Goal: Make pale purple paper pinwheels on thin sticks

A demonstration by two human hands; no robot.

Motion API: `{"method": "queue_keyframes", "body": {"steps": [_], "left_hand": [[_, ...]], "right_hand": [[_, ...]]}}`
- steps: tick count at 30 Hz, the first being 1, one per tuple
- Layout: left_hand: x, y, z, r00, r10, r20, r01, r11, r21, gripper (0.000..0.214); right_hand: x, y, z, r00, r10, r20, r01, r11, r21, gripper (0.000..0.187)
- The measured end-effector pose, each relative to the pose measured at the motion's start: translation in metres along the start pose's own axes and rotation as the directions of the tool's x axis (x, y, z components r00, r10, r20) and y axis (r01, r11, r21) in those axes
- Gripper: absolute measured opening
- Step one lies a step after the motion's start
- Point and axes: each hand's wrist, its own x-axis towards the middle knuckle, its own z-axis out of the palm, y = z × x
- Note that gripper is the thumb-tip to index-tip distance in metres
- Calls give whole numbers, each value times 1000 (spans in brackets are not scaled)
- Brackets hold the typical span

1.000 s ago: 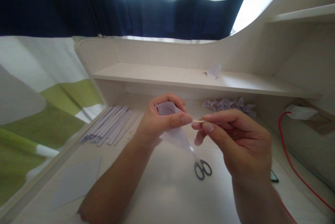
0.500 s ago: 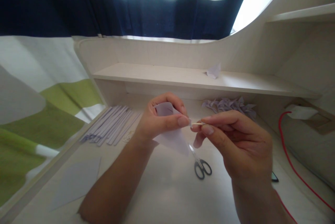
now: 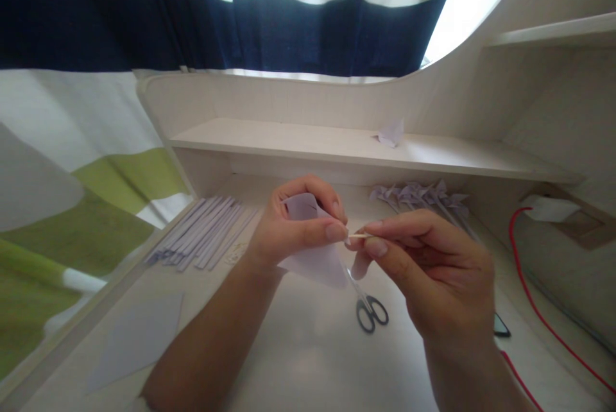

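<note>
My left hand (image 3: 289,230) is closed on a sheet of white paper (image 3: 315,264) that curls between thumb and fingers, with part of it hanging below. Between the thumb and fingertips of my right hand (image 3: 433,271) is a thin pale toothpick (image 3: 357,236). Its tip meets the paper at the left fingertips; whether it goes through I cannot tell. Beneath the hands, black-handled scissors (image 3: 369,314) lie on the desk, their blades partly behind the paper.
Rolled paper sticks (image 3: 202,232) lie at the left beside small pale rings (image 3: 235,253). A flat paper sheet (image 3: 137,338) is nearer me. Several paper pinwheels (image 3: 423,194) lie at the back right, below a shelf (image 3: 289,138). A red cable (image 3: 522,271) and a phone (image 3: 501,325) are at the right.
Both hands keep their grips, with only a slight shift. The toothpick and right fingertips sit a little further left and lower; the whole view has tilted slightly.
</note>
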Motion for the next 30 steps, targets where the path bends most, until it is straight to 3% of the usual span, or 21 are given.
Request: {"method": "queue_keyframes", "body": {"steps": [12,18,21,25,30], "left_hand": [[1,-1,1,1000,20,-15,-19,998,63,30],[0,-2,2,997,20,-69,-15,997,72,31],[-1,-4,4,997,23,-77,-18,998,64,29],[-2,-6,7,998,1,-68,3,998,66,32],[-2,-7,9,992,-34,-122,47,993,105,35]], "right_hand": [[-1,-1,1,1000,7,-7,-7,1000,9,10],[-2,4,2,1000,-2,-22,4,994,108,14],[0,6,1,997,74,36,-80,974,210,12],[5,12,-3,965,173,197,-237,896,375,5],[10,17,-5,935,216,282,-320,855,407,11]]}}
